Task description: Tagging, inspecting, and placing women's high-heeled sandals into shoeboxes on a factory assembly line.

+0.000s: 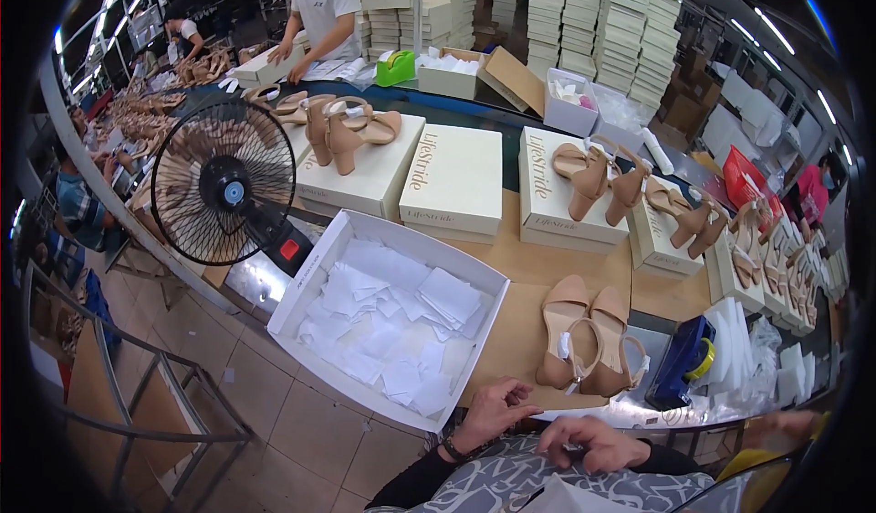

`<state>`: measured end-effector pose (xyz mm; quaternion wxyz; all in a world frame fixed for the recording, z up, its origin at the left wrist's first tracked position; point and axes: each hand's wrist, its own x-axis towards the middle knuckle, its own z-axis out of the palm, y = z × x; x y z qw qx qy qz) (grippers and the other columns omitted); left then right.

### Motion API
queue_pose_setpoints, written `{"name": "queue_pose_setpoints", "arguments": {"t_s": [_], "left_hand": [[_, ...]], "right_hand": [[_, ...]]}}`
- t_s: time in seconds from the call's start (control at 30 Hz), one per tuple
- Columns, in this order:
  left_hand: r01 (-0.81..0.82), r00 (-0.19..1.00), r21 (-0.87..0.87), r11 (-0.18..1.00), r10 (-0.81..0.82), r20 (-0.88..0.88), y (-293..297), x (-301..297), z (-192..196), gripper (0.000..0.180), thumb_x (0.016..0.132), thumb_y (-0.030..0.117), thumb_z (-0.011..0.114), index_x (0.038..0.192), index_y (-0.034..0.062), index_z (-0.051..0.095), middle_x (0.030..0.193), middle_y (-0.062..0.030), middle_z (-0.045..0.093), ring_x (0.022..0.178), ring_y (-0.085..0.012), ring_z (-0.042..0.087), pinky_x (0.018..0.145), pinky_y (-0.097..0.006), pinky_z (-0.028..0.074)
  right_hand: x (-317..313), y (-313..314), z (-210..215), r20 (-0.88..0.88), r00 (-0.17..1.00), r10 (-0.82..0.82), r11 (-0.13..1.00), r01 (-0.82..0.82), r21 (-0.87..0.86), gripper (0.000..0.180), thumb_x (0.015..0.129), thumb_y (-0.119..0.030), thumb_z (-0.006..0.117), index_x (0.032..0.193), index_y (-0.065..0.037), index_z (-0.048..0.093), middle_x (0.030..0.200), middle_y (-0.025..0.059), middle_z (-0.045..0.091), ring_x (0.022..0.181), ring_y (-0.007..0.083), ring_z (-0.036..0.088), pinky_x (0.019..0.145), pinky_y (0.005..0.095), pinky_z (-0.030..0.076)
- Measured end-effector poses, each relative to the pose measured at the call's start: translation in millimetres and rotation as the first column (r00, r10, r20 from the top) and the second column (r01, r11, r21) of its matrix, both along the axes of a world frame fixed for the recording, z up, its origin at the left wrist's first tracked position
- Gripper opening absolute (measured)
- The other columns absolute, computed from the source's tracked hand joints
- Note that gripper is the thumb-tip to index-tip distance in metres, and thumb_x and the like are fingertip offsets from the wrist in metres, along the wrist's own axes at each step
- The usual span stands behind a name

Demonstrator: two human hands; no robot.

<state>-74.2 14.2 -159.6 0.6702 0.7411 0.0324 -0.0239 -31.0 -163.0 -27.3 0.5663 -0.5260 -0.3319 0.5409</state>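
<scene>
My left hand [494, 413] is at the front edge of the bench, its fingers loosely bent and apart, with nothing seen in it. To its right, my right hand [593, 444] hovers over my patterned apron [511, 476], fingers half curled and spread; no object shows in it. Just beyond my hands lies a pair of tan heeled sandals [568, 296] on brown cardboard [511, 331], with white wrapping on their ankle straps. Left of my left hand stands an open white box [488, 331] holding many loose white paper slips [392, 312].
A black fan [224, 185] stands at the left. Cream shoeboxes [453, 171], several with sandals on top, line the bench. A blue tape dispenser [683, 362] and white foam sheets [730, 340] are at the right. A person [326, 11] works across the bench.
</scene>
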Motion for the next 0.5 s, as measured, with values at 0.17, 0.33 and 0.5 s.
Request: {"name": "queue_pose_setpoints", "arguments": {"t_s": [0.17, 0.33, 0.5], "left_hand": [[-0.108, 0.992, 0.197, 0.974, 0.093, 0.085, -19.7, 0.4, -10.8, 0.081, 0.063, 0.023, 0.081, 0.128, 0.0013, 0.038, 0.107, -0.0158, 0.056, 0.093, -0.0216, 0.057, 0.079, -0.031, 0.047], [-0.11, 0.985, 0.278, 0.954, 0.066, 0.163, -39.9, 12.7, -12.5, 0.098, 0.06, 0.024, 0.082, 0.136, 0.0026, 0.022, 0.117, -0.0197, 0.05, 0.105, -0.0288, 0.052, 0.086, -0.035, 0.044], [-0.061, 0.993, 0.31, 0.949, 0.028, 0.112, -61.1, 25.9, -12.1, 0.099, 0.062, 0.024, 0.08, 0.136, 0.0012, 0.019, 0.122, -0.0253, 0.044, 0.113, -0.0373, 0.046, 0.092, -0.041, 0.04]], "right_hand": [[14.9, -34.3, 8.1, 0.153, 0.617, -0.772, 0.612, 0.655, 0.443, 0.069, 0.075, -0.06, 0.058, 0.099, 0.003, 0.044, 0.077, 0.0096, 0.055, 0.068, 0.0149, 0.055, 0.063, 0.0249, 0.046], [50.5, -103.4, 2.0, 0.298, -0.016, -0.955, 0.128, 0.88, 0.458, 0.019, 0.084, -0.005, 0.05, 0.103, -0.002, 0.047, 0.072, 0.0018, 0.049, 0.066, 0.008, 0.047, 0.061, 0.0193, 0.038], [50.4, -172.2, -64.3, 0.742, 0.26, -0.617, 0.35, 0.936, -0.037, 0.045, 0.071, 0.006, 0.056, 0.114, -0.004, 0.047, 0.085, 0.0049, 0.054, 0.073, 0.0109, 0.051, 0.064, 0.0225, 0.045]]}}
